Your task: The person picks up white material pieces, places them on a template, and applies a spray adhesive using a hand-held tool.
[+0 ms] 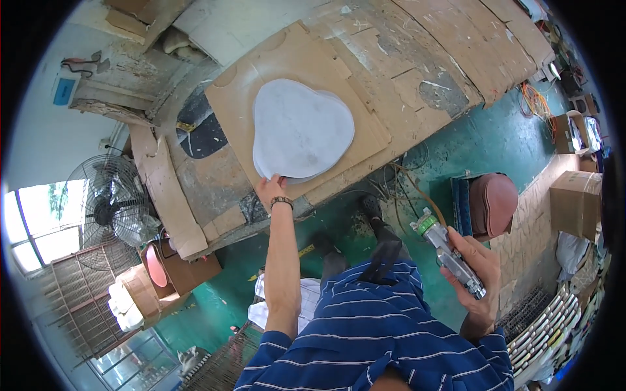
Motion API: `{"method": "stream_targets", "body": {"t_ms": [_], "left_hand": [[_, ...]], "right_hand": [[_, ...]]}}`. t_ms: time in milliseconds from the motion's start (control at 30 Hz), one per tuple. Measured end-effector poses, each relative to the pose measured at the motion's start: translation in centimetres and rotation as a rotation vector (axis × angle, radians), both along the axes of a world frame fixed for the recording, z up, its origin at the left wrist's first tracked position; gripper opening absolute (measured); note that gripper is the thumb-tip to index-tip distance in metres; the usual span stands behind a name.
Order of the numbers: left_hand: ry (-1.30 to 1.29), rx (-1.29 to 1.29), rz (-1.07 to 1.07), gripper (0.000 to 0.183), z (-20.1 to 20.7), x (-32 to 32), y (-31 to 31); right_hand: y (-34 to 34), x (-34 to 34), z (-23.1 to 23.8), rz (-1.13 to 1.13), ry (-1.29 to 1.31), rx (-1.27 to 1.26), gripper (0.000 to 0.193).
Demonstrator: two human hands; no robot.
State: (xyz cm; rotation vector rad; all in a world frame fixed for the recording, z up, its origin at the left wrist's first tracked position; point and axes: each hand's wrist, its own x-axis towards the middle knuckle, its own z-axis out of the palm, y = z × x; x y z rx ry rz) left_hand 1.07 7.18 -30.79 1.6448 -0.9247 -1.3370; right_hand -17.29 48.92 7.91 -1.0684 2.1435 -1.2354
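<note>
A white, three-lobed flat piece (301, 129) lies on a square of brown cardboard (277, 55) on the workbench. It looks like a stack, since a second edge shows along its lower side. At its near edge my left hand (272, 189) has its fingers closed on the rim, a bracelet on the wrist. Off to the right, away from the bench, my right hand (481, 260) grips a metal spray gun (450, 254) with a green part at its front end. An orange-brown hose (415, 186) runs on the floor side of the bench near the gun.
A cardboard-covered workbench (417, 39) stretches to the far right. Below it on the right, a box (461, 205) holds rounded reddish-brown pieces (499, 203). A wire-caged fan (107, 212) stands at left, near an open carton (195, 270). More cartons (577, 199) sit at far right.
</note>
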Motion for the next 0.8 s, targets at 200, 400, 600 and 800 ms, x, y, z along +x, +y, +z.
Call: {"method": "stream_targets", "body": {"t_ms": [200,400,600,800], "left_hand": [[0.606,0.321,0.082,0.012,0.3,0.3,-0.6],[1.032,0.271,-0.114,0.036,9.2,-9.4,-4.3],[1.346,-0.064,-0.164,0.030,25.8,-11.2,-11.2],[1.525,-0.399,-0.086,0.022,35.3,-5.6,-7.6]], "right_hand": [[-1.3,0.2,-0.1,0.124,-0.043,-0.064,0.061],[-2.4,1.3,-0.7,0.046,-0.089,-0.020,0.065],[-4.3,2.3,-1.0,0.181,-0.157,0.028,0.061],[-2.3,3.0,-2.2,0.150,-0.235,0.115,0.055]]}}
